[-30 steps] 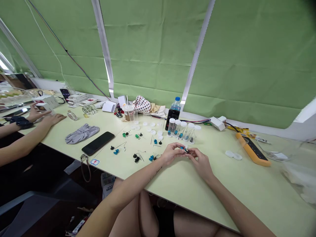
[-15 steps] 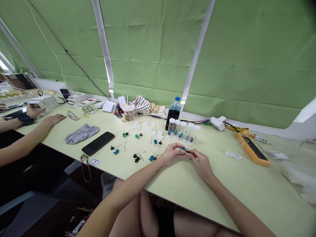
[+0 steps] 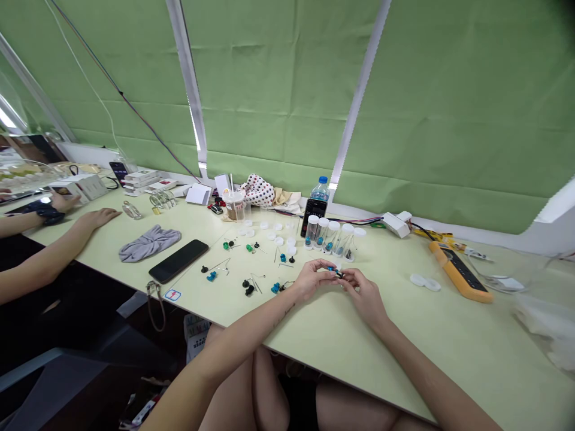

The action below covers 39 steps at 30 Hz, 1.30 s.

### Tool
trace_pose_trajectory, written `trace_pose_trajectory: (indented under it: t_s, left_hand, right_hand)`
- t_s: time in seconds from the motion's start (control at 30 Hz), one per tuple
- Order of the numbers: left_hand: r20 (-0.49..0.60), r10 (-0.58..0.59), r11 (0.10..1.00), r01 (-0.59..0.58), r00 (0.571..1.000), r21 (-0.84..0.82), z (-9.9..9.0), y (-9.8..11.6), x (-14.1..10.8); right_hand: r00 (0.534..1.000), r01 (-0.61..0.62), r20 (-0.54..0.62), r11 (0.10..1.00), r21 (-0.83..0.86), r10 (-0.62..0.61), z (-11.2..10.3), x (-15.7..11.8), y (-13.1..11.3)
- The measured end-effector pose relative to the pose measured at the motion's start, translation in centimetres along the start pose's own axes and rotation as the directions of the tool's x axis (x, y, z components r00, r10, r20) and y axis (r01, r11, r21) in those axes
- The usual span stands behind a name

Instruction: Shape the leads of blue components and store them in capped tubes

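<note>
Over the pale table (image 3: 404, 335), my left hand (image 3: 314, 279) pinches a small blue and black part (image 3: 335, 272). The fingertips of my right hand (image 3: 363, 293) close on the same part from the other side. Just behind my hands stands a row of clear tubes (image 3: 329, 239) with white caps and small blue pieces inside. Left of my left hand lie a blue piece (image 3: 275, 288), black pieces (image 3: 248, 290) and thin metal pins. Farther left are another blue piece (image 3: 211, 276) and green pieces (image 3: 249, 248).
A black phone (image 3: 178, 261) and a grey cloth (image 3: 150, 243) lie to the left. Another phone (image 3: 315, 209) leans on a bottle (image 3: 320, 188). White discs (image 3: 424, 282) and an orange power strip (image 3: 460, 272) are on the right. Another person's hand (image 3: 102, 218) rests at far left.
My fingers have shifted slightly around the blue and black part, which has turned a little. The other person's farther hand at far left has moved slightly.
</note>
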<state>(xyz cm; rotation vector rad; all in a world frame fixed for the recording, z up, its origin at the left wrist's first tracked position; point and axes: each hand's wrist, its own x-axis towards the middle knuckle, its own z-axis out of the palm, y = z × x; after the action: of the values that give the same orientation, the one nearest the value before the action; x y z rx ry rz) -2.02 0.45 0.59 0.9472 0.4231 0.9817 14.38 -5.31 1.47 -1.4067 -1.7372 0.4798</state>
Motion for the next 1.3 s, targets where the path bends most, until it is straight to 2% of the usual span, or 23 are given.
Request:
trace_pose_trajectory:
  t_s: [0.2, 0.73, 1.03, 1.3]
  left_hand:
    - [0.015, -0.024, 1.0, 0.024, 1.0, 0.005, 0.04, 0.12, -0.12]
    - [0.017, 0.002, 0.999, -0.002, 1.0, 0.036, 0.39, 0.4, -0.43]
    - [-0.021, 0.03, 0.999, -0.029, 0.999, 0.025, 0.31, 0.22, -0.19]
    - [-0.002, -0.004, 1.0, 0.004, 1.0, 0.028, 0.3, 0.24, -0.29]
  right_hand:
    - [1.0, 0.021, 0.0, 0.999, -0.028, -0.021, -0.05, -0.03, -0.04]
    - [0.998, 0.052, 0.044, 0.995, -0.085, -0.049, -0.45, 0.01, -0.85]
    - [1.0, 0.002, 0.022, 1.0, -0.015, -0.002, -0.05, 0.05, -0.16]
    - [1.0, 0.014, 0.026, 1.0, -0.016, -0.013, -0.08, -0.04, -0.25]
